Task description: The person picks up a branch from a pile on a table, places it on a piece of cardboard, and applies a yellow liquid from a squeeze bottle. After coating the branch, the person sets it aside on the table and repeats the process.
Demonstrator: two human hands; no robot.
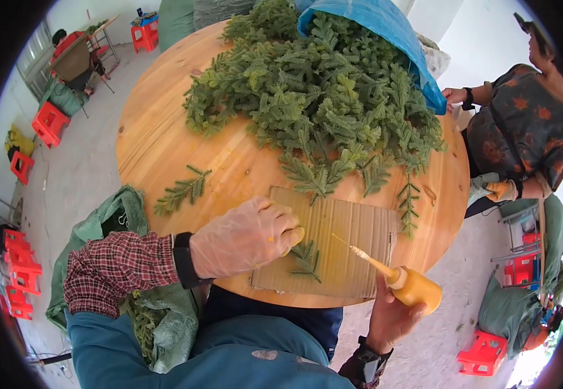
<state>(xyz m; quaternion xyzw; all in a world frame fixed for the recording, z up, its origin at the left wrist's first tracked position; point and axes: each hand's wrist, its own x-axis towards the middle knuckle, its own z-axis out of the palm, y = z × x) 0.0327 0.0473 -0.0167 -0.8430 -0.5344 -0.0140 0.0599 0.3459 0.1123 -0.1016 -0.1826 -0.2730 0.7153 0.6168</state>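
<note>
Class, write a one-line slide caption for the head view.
Gloved left hand beside a green sprig over cardboard; right hand holding a yellow bottle; heaped branches on the wooden table.

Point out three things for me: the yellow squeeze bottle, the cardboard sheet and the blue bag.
Yellow squeeze bottle (419,290): head view, on its rounded body.
Cardboard sheet (346,264): head view, bare ribbed face.
Blue bag (393,32): head view, outer side.

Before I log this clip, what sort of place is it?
Probably a small hand-work workshop: a heap of fir-like sprigs covers much of a round wooden table, the right hand holds a needle-tipped squeeze bottle, and red plastic stools stand farther off.
</note>
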